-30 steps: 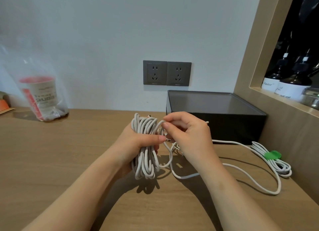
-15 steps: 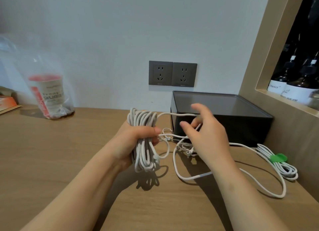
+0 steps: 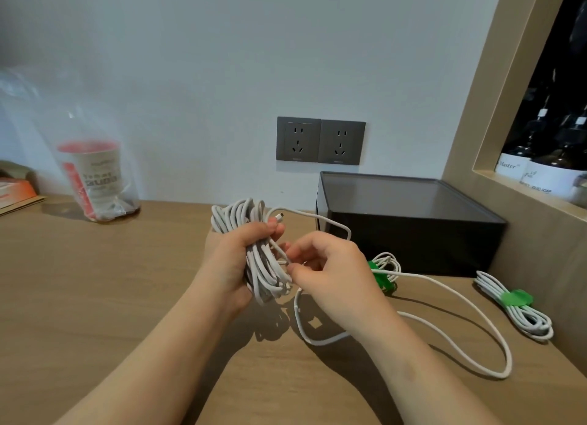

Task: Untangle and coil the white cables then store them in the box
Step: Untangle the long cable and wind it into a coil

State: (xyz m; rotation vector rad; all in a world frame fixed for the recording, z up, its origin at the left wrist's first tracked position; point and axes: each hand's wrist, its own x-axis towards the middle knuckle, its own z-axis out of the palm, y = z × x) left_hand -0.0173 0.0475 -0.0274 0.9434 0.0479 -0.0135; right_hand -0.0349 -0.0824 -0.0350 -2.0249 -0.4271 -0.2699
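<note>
My left hand (image 3: 236,259) grips a thick bundle of white cable coils (image 3: 254,230) above the wooden desk. My right hand (image 3: 330,272) pinches a strand of that same cable right beside the bundle. The cable's loose tail (image 3: 476,335) loops over the desk to the right. A metal plug tip (image 3: 279,215) sticks out above my left thumb. A small white coil with a green tie (image 3: 386,270) lies behind my right hand. Another tied coil (image 3: 517,307) rests at the far right. The black box (image 3: 409,230) stands closed against the wall.
A clear plastic bag holding a paper cup (image 3: 95,176) stands at the back left, next to an orange packet (image 3: 16,191). Two grey wall sockets (image 3: 320,141) sit above the box. A wooden niche with dark bottles (image 3: 546,167) borders the right side.
My right hand came back from near the box to the bundle and closed on a strand. The view shifted, and a small green-tied coil now shows behind that hand.
</note>
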